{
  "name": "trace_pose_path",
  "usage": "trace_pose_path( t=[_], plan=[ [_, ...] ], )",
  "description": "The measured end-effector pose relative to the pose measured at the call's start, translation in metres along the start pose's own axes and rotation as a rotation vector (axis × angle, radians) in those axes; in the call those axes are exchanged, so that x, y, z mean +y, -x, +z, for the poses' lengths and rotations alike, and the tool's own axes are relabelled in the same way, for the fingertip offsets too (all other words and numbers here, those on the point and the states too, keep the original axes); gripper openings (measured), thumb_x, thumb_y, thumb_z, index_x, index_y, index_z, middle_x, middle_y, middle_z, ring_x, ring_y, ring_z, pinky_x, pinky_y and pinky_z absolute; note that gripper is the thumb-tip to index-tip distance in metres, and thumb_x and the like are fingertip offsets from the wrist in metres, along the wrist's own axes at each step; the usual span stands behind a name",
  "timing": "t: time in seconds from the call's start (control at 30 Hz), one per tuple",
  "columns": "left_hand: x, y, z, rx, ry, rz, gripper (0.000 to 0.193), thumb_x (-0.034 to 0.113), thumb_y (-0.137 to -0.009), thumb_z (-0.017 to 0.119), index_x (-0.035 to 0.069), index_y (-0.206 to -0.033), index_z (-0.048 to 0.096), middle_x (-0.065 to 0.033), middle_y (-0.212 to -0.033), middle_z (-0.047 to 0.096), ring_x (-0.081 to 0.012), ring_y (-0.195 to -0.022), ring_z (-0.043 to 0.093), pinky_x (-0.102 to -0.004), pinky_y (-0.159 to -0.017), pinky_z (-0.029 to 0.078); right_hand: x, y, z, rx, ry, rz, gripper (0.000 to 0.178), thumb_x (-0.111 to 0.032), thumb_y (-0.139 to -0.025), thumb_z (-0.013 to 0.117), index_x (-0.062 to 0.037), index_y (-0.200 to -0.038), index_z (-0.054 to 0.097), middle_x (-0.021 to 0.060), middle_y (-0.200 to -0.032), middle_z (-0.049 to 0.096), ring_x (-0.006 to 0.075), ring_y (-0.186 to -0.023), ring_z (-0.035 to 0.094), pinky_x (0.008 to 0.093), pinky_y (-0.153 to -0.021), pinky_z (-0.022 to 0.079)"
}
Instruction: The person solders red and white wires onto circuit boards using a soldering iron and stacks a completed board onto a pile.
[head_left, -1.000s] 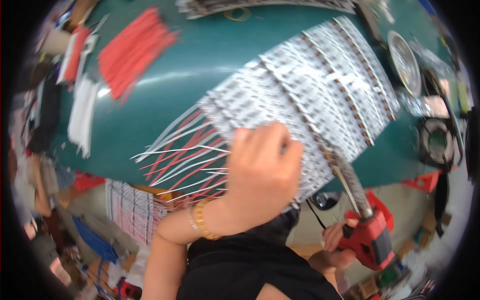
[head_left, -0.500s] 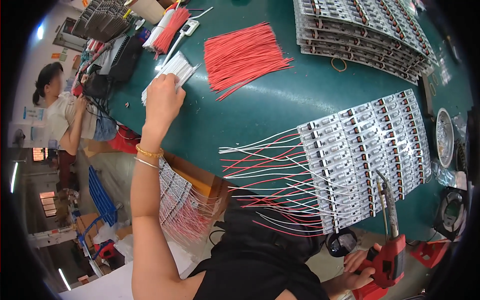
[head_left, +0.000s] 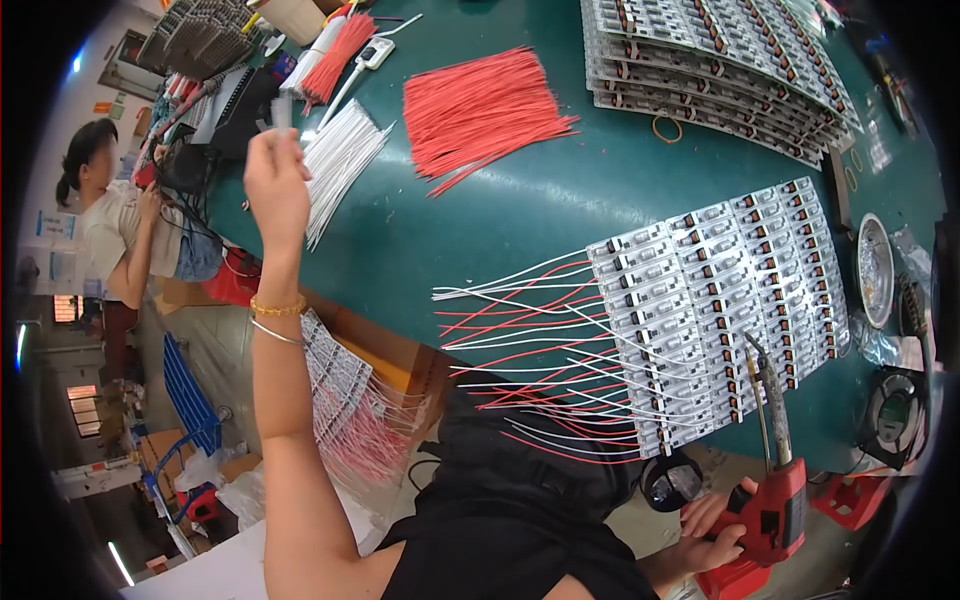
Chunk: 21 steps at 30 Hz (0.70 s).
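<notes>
My left hand (head_left: 275,180) is raised just left of a pile of white wires (head_left: 340,160), its fingers pinched. A pale, blurred bit sticks up past the fingertips, too smeared to name. At the lower right, my right hand (head_left: 712,530) grips the handle of a red soldering gun (head_left: 775,520). Its metal tip and thin feed tube point up over a panel of small circuit boards (head_left: 720,310). White and red wires (head_left: 530,350) trail from the panel's left edge, several hanging over the table edge toward my lap.
Red wires (head_left: 485,115) lie in a wide pile at the table's far middle. Stacked board panels (head_left: 710,80) stand far right, near a metal dish (head_left: 875,270). Another wired panel (head_left: 350,390) sits below the table edge. A person (head_left: 125,220) sits at the left.
My left hand has lifted off the white wires and moved left and up, with a blurred pale bit at its fingertips. The right hand and soldering gun stay nearly where they were.
</notes>
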<state>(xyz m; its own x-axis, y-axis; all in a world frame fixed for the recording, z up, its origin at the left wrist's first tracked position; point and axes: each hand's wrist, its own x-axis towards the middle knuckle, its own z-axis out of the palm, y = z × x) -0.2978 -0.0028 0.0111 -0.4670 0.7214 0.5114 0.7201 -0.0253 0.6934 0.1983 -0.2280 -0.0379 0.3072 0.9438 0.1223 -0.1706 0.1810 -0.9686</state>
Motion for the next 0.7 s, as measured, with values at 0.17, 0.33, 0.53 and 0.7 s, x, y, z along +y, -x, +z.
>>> trace_pose_path(
  t=[0.17,0.33,0.53,0.7],
  plan=[
    [0.04,0.02,0.005,0.174,0.522,-0.034,0.022,0.013,-0.105,0.042,-0.004,-0.108,0.055,-0.0014,-0.079,0.049,-0.0063,-0.067,0.043,-0.0221,-0.061,0.041,0.002,0.002,-0.005,0.007,-0.029,0.018,0.067,-0.047,-0.098,0.053,0.0071,-0.134,0.036,-0.0011,-0.049,0.039,0.0092,-0.037,0.036,0.0235,-0.04,0.034],
    [0.05,0.047,0.027,0.072,0.525,-0.079,0.022,0.014,-0.106,0.04,-0.003,-0.108,0.055,-0.0011,-0.08,0.048,-0.0055,-0.067,0.041,-0.0209,-0.061,0.038,-0.002,0.0,0.0,0.022,0.005,0.001,0.067,-0.047,-0.098,0.053,0.0086,-0.133,0.036,-0.0011,-0.049,0.039,0.0095,-0.036,0.037,0.0239,-0.04,0.037],
    [0.127,0.085,0.068,-0.409,0.492,-0.095,0.012,0.01,-0.103,0.048,0.0,-0.105,0.054,0.0018,-0.069,0.051,-0.0042,-0.06,0.043,-0.0205,-0.053,0.033,-0.014,0.001,0.002,0.114,-0.013,0.183,0.062,-0.058,-0.085,0.067,0.0029,-0.094,0.057,0.0002,-0.053,0.05,0.0149,-0.045,0.049,0.0301,-0.049,0.041],
    [0.189,0.134,0.09,-0.877,0.318,0.107,0.011,0.003,-0.086,0.069,0.0,-0.085,0.059,-0.0059,-0.075,0.058,-0.0127,-0.059,0.055,-0.0256,-0.053,0.042,-0.01,-0.002,0.01,-0.019,0.05,0.136,0.078,-0.055,-0.09,0.062,0.0091,-0.129,0.043,-0.0021,-0.049,0.042,0.0127,-0.039,0.043,0.0283,-0.044,0.041]
  ],
)
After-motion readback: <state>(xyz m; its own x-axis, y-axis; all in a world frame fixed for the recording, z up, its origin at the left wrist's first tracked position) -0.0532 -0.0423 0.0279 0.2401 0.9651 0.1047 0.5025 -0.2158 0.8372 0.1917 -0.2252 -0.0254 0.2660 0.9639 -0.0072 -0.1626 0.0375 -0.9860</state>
